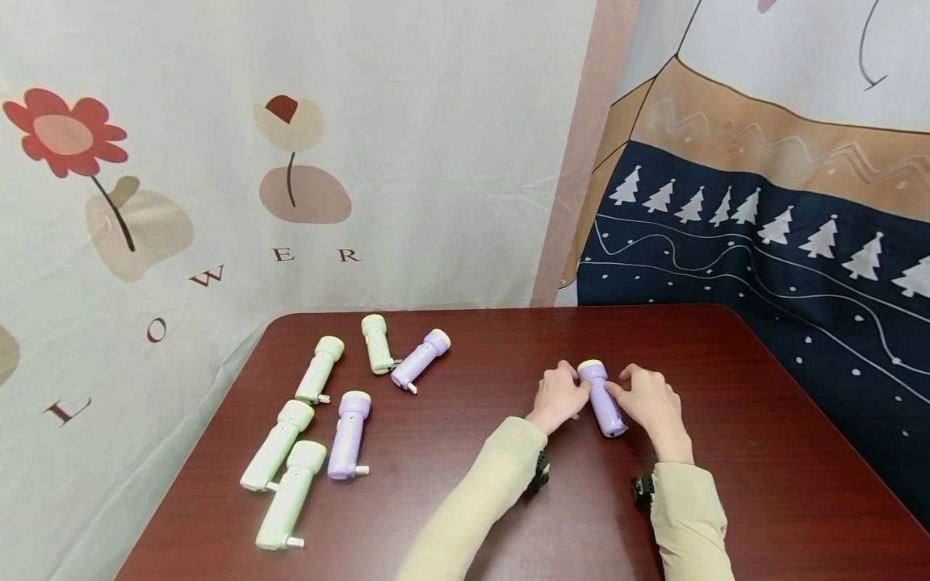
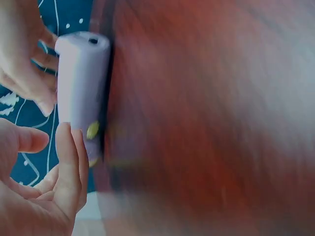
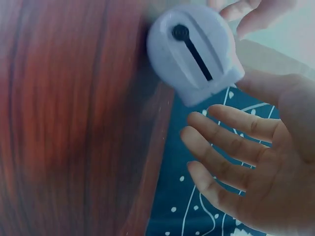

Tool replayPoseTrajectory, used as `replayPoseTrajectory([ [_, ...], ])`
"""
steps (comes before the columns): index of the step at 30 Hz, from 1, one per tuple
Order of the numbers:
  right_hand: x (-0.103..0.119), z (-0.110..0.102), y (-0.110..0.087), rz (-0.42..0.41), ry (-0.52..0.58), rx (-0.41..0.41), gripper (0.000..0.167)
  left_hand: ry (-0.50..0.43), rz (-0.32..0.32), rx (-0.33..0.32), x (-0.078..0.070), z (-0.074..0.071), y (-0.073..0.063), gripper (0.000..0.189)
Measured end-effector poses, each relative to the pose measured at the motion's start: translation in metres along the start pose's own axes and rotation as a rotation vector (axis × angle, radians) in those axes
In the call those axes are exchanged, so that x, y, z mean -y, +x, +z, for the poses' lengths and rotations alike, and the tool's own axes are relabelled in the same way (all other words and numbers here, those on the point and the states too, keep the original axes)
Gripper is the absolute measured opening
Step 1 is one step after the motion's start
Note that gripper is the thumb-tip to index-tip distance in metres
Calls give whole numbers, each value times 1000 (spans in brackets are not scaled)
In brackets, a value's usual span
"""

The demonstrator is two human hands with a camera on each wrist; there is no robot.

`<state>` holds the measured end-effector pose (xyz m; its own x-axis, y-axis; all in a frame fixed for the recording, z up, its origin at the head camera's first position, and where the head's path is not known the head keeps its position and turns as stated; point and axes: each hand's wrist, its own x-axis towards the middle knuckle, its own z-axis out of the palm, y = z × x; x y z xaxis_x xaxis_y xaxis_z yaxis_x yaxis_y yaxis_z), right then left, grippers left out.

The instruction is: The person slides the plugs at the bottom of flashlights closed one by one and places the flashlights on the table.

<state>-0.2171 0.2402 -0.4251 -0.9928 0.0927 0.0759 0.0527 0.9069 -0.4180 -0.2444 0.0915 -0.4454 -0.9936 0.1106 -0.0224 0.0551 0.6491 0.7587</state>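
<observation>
A purple flashlight with a pale yellow rim lies between the two hands on the right half of the table. My left hand is at its left side near the head, fingers loosely bent. In the left wrist view the thumb of my left hand stands apart from its fingers, beside the purple flashlight. My right hand is on the other side, its thumb at the barrel. The right wrist view shows that hand with fingers spread, near the flashlight's end face, which has a dark slot.
Several green flashlights and two more purple flashlights lie on the left part of the brown table. Small pegs stick out from their lower ends. Behind the table hang a pale flower-print cloth and a navy tree-print cloth.
</observation>
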Motion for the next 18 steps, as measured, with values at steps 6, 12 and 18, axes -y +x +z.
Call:
replayPoseTrajectory([
  [6,8,2,1,-16,-19,28,43,128,83,-107,18,-30,2,17],
  [12,13,4,1,-15,-17,33,41,203,122,-186,43,-60,7,17],
  [18,17,6,2,-22,-25,35,39,295,135,-281,68,-86,14,23],
])
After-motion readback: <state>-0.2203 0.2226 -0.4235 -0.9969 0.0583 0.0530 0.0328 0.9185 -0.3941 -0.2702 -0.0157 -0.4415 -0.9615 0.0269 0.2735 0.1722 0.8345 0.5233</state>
